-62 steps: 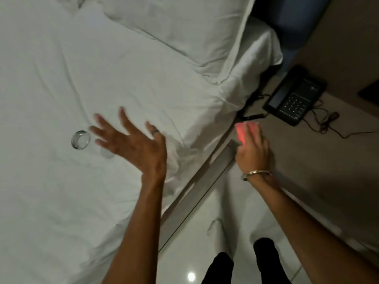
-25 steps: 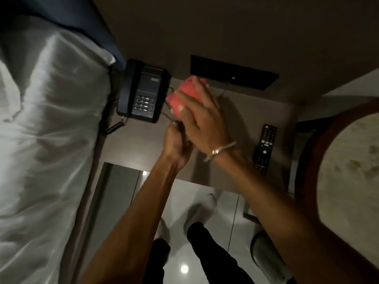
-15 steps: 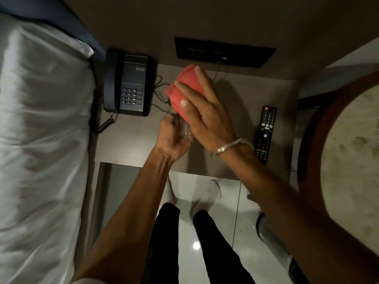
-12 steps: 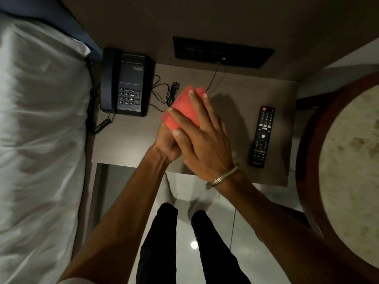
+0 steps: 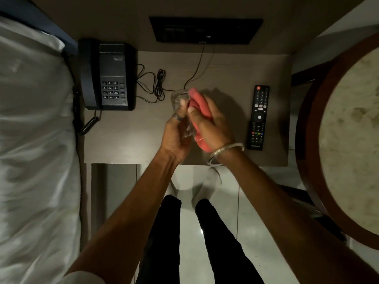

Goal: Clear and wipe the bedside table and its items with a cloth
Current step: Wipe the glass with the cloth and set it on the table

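Note:
Above the brown bedside table (image 5: 127,140), my left hand (image 5: 174,134) grips a clear drinking glass (image 5: 180,98) by its side, rim pointing away from me. My right hand (image 5: 211,126) presses a folded red cloth (image 5: 200,105) against the glass's right side. A black telephone (image 5: 108,74) sits at the table's left with its coiled cord hanging off the edge. A black remote control (image 5: 258,116) lies at the table's right. A thin black cable (image 5: 155,87) is bundled behind the glass.
The white bed (image 5: 34,140) borders the table on the left. A round marble-topped table with a wooden rim (image 5: 307,140) stands at the right. A black switch panel (image 5: 205,29) is on the wall behind. My legs stand on the pale tiled floor (image 5: 256,181).
I turned from the bed to the bedside table. My left hand took up a glass there. The cloth slid from over the glass's top to its right side, baring the rim.

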### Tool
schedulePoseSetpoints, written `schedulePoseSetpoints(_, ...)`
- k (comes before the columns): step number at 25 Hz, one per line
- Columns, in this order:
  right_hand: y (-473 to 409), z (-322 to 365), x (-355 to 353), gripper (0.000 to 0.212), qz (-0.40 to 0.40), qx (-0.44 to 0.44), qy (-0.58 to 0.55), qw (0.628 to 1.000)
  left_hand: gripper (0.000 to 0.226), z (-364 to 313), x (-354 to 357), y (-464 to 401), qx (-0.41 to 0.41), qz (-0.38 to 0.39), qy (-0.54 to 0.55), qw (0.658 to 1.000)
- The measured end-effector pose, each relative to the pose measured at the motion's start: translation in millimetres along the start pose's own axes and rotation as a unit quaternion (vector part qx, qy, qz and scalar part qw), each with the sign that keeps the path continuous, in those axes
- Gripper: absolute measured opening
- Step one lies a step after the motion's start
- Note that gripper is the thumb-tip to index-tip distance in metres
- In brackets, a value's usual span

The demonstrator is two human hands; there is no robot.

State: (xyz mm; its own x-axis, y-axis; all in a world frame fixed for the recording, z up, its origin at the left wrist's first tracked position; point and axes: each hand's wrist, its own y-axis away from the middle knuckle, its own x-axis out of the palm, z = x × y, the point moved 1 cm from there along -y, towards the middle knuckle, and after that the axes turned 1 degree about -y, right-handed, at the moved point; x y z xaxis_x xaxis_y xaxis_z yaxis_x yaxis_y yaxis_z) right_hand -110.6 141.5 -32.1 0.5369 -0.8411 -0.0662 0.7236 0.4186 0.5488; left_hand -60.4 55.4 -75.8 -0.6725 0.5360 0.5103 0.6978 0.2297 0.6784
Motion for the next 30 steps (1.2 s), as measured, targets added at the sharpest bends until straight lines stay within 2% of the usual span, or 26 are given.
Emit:
schedulePoseSetpoints(2, -8.6, -9.6, -16.2, 0.043, 0.026, 0.112, -0.16, 0.98, 0.059, 1.7, -0.7, -12.3, 0.009, -0.066, -0.063, 0.996)
schedulePoseSetpoints(3, -6.6, -18.1, -26.4, 0.042, 0.034, 0.143, -0.18, 0.973, 0.055, -0.1, -1.9, -19.9, 0.029, -0.102, -0.095, 0.99)
schedulePoseSetpoints(5, 5.3, -40.2, -45.0, 0.042, 0.028, 0.167, -0.123, 0.978, 0.051, -6.8, -5.1, -36.5, 0.079, -0.139, -0.144, 0.977)
schedulePoseSetpoints(8, 13.9, -63.0, -63.7, 0.041, -0.06, 0.19, -0.123, 0.972, 0.071, -13.4, -5.5, -55.9, 0.16, -0.088, -0.255, 0.949)
schedulePoseSetpoints(10, 9.0, -64.8, -65.4, 0.041, -0.126, 0.182, -0.165, 0.961, 0.084, -11.4, 0.7, -63.1, 0.208, -0.039, -0.354, 0.911)
schedulePoseSetpoints(13, -0.6, -63.6, -59.1, 0.039, -0.167, 0.15, -0.14, 0.965, 0.079, -4.4, 3.6, -70.9, 0.269, 0.005, -0.426, 0.864)
schedulePoseSetpoints(16, -11.7, -59.3, -55.9, 0.037, -0.179, 0.099, -0.102, 0.973, 0.078, -7.6, 8.7, -76.6, 0.289, 0.003, -0.484, 0.826)
schedulePoseSetpoints(18, -15.7, -57.9, -55.6, 0.041, -0.194, 0.072, -0.091, 0.974, 0.079, -10.6, 10.4, -82.2, 0.289, -0.004, -0.5, 0.816)
schedulePoseSetpoints(20, -15.4, -55.7, -53.8, 0.042, -0.209, 0.054, -0.098, 0.971, 0.092, -10.7, 9.0, -83.5, 0.248, -0.028, -0.491, 0.834)
schedulePoseSetpoints(22, -11.0, -54.1, -54.8, 0.041, -0.225, 0.036, -0.095, 0.969, 0.106, -3.0, 6.5, -59.6, 0.195, -0.085, -0.489, 0.846)
schedulePoseSetpoints(23, -6.0, -52.1, -58.0, 0.043, -0.224, 0.029, -0.085, 0.97, 0.101, 6.4, 3.3, -41.3, 0.182, -0.132, -0.472, 0.852)
schedulePoseSetpoints(24, 0.7, -48.2, -57.7, 0.044, -0.227, 0.013, -0.02, 0.974, 0.082, 17.7, 2.8, -21.2, 0.17, -0.166, -0.429, 0.872)
schedulePoseSetpoints(25, 10.7, -45.6, -62.7, 0.043, -0.213, -0.023, 0.061, 0.975, 0.059, 28.1, 6.4, -2.1, 0.135, -0.159, -0.364, 0.908)
schedulePoseSetpoints(26, 16.8, -45.5, -55.0, 0.04, -0.18, -0.047, 0.129, 0.974, 0.048, 36.6, 15.9, 13.2, 0.073, -0.102, -0.299, 0.946)
schedulePoseSetpoints(27, 24.2, -47.9, -51.7, 0.039, -0.137, -0.071, 0.172, 0.973, 0.053, 42.0, 27.7, 22.4, 0.005, -0.027, -0.24, 0.97)
schedulePoseSetpoints(28, 32.2, -49.5, -42.3, 0.041, -0.103, -0.095, 0.254, 0.957, 0.059, 44.1, 37.4, 25.9, -0.042, 0.022, -0.212, 0.976)
schedulePoseSetpoints(29, 45.0, -49.3, -38.1, 0.044, -0.116, -0.092, 0.311, 0.939, 0.059, 42.1, 48.9, 25.1, -0.064, 0.04, -0.204, 0.976)
schedulePoseSetpoints(30, 55.3, -43.4, -47.9, 0.043, -0.184, -0.064, 0.301, 0.933, 0.054, 39.8, 62.7, 22.2, -0.072, 0.035, -0.206, 0.975)
